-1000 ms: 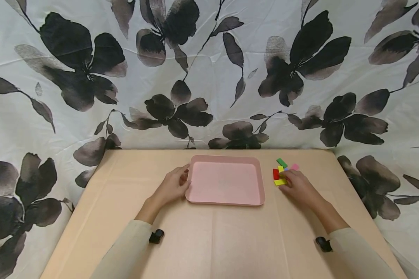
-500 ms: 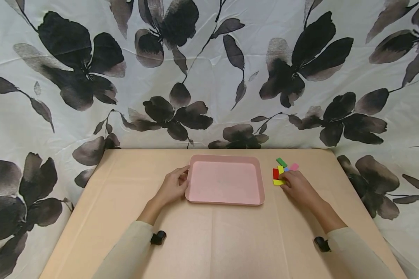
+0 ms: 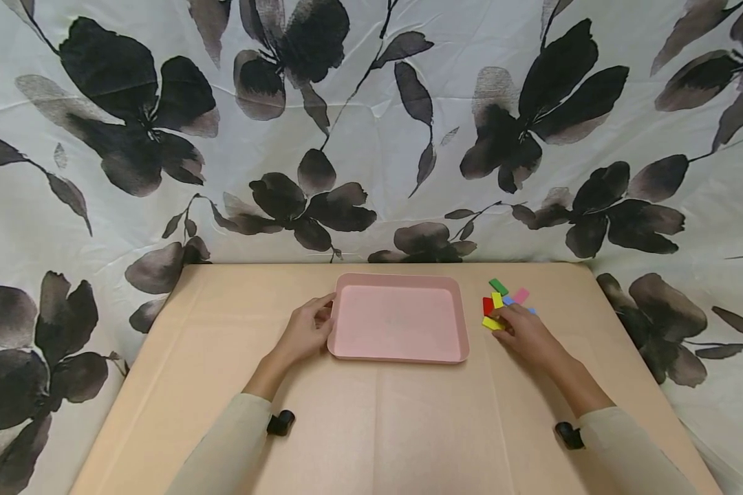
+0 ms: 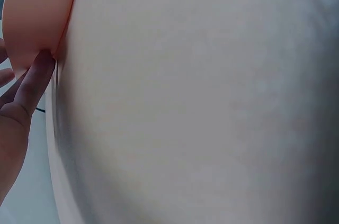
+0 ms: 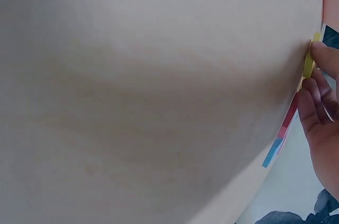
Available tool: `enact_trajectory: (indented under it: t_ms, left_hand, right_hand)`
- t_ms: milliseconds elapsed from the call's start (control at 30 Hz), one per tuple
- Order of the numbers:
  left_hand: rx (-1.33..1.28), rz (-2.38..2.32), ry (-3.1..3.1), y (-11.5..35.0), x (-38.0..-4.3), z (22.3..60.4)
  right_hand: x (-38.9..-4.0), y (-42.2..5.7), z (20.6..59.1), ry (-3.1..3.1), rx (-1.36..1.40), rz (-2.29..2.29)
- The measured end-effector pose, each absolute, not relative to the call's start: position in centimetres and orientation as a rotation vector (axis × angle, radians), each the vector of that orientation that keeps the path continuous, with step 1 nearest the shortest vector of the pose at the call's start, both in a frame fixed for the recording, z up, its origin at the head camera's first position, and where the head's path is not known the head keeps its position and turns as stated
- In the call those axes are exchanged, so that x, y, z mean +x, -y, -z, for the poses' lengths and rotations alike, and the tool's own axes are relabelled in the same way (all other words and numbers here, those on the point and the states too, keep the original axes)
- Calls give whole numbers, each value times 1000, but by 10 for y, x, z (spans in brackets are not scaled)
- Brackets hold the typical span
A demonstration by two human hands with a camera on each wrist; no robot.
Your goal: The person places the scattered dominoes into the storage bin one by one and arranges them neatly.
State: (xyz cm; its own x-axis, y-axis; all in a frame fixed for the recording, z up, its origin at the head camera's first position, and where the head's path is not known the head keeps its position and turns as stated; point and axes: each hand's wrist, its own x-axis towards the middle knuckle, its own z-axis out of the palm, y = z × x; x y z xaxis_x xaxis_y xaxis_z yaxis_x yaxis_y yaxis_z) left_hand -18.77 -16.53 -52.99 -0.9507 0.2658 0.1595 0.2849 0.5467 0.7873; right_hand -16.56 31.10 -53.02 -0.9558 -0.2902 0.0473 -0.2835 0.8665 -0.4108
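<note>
A shallow pink tray (image 3: 402, 320) lies near the far edge of the table. My left hand (image 3: 309, 326) holds its left side, thumb and index finger at the rim; in the left wrist view a finger (image 4: 38, 78) presses at the tray's corner. To the right of the tray, my right hand (image 3: 525, 331) pinches a small yellow block (image 3: 490, 323), whose far end the fingers cover. Around those fingertips lie a red block (image 3: 488, 306), another yellow block (image 3: 497, 300), a green block (image 3: 498, 287), a pink block (image 3: 521, 295) and a blue block (image 3: 508, 300).
Beyond the right hand a second bit of blue (image 3: 532, 311) shows, partly hidden by the knuckles. The tan table (image 3: 408, 426) ends just behind the tray, where a white floral cloth (image 3: 371, 137) hangs. Small black cameras (image 3: 281, 423) sit at both wrists.
The yellow block has turned slightly under my right fingers. That hand has shifted a little, uncovering more of the blue and pink blocks. The left hand stays at the tray.
</note>
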Motion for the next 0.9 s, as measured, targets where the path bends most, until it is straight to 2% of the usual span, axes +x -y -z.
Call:
enact_trajectory:
  t_ms: [500,900]
  left_hand:
    - [-506,1446,2763,173,-182,529]
    - [-513,1458,2724,170,-170,533]
  right_hand:
    - [-147,-302,530,-2867,-303,783]
    - [-141,-303,529,-2859,-408,794]
